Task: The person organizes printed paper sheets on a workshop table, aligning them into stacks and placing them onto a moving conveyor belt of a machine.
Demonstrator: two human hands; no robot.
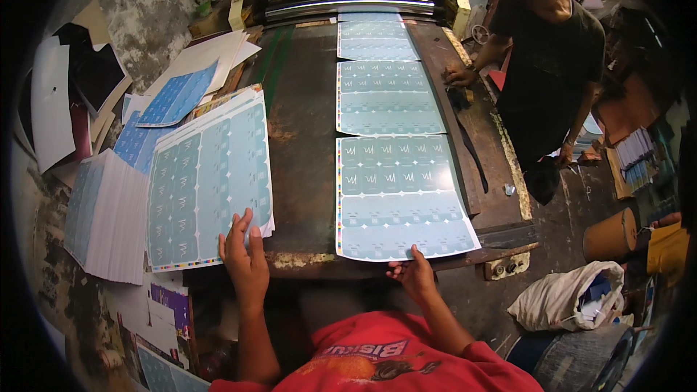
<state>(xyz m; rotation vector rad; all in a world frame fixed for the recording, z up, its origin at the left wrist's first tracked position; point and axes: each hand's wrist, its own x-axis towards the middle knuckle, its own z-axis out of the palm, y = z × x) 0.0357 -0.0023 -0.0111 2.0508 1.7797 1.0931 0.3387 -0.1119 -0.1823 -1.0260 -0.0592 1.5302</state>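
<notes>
A printed sheet (403,199) in pale blue-green lies lengthwise on the machine table, its near end at the table's front edge. At that edge my right hand (415,277) has its thumb on the sheet and its fingers curled beneath, pinching it. To the left stands a stack of similar sheets (210,181). Against its near right corner rests my left hand (245,258), fingers stretched out and apart, gripping nothing. Behind the near sheet, a second sheet (388,98) and a third sheet (374,38) lie in a row toward the rollers.
Metal rollers (348,9) span the table's far end. A co-worker (544,58) stands at the right, one hand on the table side. Another paper pile (109,218) leans left of the stack. A white sack (570,296) and a dark drum (581,356) stand at lower right.
</notes>
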